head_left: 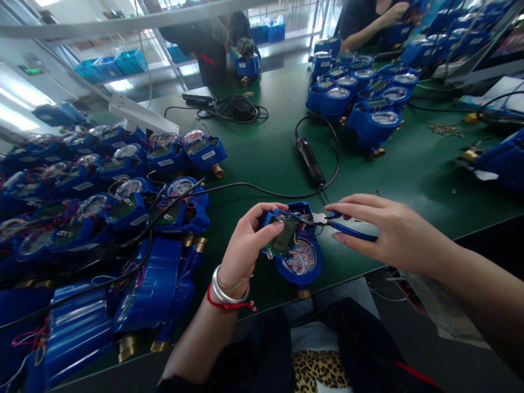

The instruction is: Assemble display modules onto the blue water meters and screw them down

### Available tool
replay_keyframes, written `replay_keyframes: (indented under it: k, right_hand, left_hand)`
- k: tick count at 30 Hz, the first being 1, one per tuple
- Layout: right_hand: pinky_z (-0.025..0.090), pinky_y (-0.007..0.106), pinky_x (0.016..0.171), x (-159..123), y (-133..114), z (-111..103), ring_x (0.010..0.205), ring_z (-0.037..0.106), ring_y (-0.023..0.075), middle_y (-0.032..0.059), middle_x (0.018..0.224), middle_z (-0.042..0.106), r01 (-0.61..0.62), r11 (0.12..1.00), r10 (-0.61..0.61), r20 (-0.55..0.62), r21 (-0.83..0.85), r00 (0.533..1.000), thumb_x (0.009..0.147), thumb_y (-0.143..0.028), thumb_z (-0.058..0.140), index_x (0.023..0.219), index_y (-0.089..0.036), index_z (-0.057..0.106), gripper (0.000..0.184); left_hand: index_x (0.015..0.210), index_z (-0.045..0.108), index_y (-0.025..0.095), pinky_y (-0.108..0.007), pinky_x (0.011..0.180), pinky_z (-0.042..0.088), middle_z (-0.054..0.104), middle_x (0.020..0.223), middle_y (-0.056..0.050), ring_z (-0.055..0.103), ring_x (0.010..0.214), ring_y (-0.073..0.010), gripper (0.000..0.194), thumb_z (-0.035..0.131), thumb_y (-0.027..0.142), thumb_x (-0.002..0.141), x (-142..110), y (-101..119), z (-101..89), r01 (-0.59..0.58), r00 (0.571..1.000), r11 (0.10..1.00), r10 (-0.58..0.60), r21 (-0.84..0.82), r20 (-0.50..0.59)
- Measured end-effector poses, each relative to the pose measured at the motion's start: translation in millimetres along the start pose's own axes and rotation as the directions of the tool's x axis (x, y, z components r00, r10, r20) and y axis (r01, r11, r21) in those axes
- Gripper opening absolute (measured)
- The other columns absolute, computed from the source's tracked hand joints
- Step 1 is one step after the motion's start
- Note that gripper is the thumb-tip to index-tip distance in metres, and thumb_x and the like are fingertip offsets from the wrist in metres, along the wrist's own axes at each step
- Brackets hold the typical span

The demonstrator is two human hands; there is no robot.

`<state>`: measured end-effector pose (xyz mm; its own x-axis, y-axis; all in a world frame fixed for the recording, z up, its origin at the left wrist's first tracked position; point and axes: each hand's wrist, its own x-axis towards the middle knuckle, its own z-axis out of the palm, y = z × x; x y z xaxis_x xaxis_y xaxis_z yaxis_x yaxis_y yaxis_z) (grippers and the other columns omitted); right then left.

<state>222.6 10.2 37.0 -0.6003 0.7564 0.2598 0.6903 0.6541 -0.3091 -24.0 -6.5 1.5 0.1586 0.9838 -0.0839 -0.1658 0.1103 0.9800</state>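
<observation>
My left hand grips an open blue water meter near the front edge of the green table, with the thumb pressing on its green circuit board. Coloured wires lie inside the meter's round body. My right hand holds blue-handled pliers, and their metal tips sit at the top of the meter beside the board. A silver bangle and a red string circle my left wrist.
Several open blue meters crowd the left side, more finished meters stand at the back right. A black electric screwdriver with its cable lies mid-table. Other people work at the far side.
</observation>
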Motion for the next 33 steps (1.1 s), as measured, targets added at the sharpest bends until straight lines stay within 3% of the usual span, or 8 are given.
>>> replay_keyframes:
  k: [9,20,27,33]
  right_hand:
    - [0.052,0.04,0.085,-1,-4,-4,0.094,0.062,0.0244,0.012,0.106,0.066,0.141,0.949,-0.167,-0.07,-0.281,0.983,0.087,-0.031,0.058,0.117,-0.01,0.063,0.037]
    - [0.053,0.039,0.084,-4,-15,2,0.092,0.063,0.0246,0.0127,0.103,0.067,0.103,0.939,-0.145,-0.106,-0.328,0.984,0.087,-0.027,0.057,0.112,-0.008,0.064,0.032]
    - [0.055,0.035,0.08,-7,-15,14,0.087,0.065,0.0214,0.0112,0.1,0.069,0.033,0.985,-0.062,-0.172,-0.168,0.983,0.085,-0.026,0.06,0.106,-0.01,0.066,0.027]
    - [0.057,0.031,0.074,-8,-12,13,0.084,0.069,0.0192,0.0055,0.099,0.072,-0.156,0.981,0.158,-0.015,0.117,0.987,0.086,-0.03,0.058,0.104,-0.018,0.069,0.025]
  left_hand:
    - [0.095,0.058,0.019,-0.029,0.085,0.048,0.062,0.116,-0.004,0.059,0.097,-0.0175,0.018,0.064,0.023,0.079,0,-1,-0.4,0.005,1.0,1.0,-0.005,0.018,0.001]
    - [0.092,0.057,0.019,-0.028,0.083,0.048,0.06,0.117,-0.004,0.058,0.097,-0.0173,0.016,0.064,0.023,0.079,0,-1,0.2,-0.01,1.0,1.0,0.01,0.013,-0.005]
    - [0.091,0.057,0.018,-0.029,0.083,0.049,0.061,0.118,-0.005,0.059,0.096,-0.0174,0.016,0.065,0.024,0.078,1,-1,-0.4,-0.01,1.0,1.0,0.01,0.005,-0.014]
    - [0.092,0.058,0.019,-0.03,0.084,0.048,0.062,0.118,-0.006,0.059,0.1,-0.0193,0.018,0.065,0.024,0.076,0,2,0.3,0.005,1.0,1.0,-0.005,0.01,-0.016]
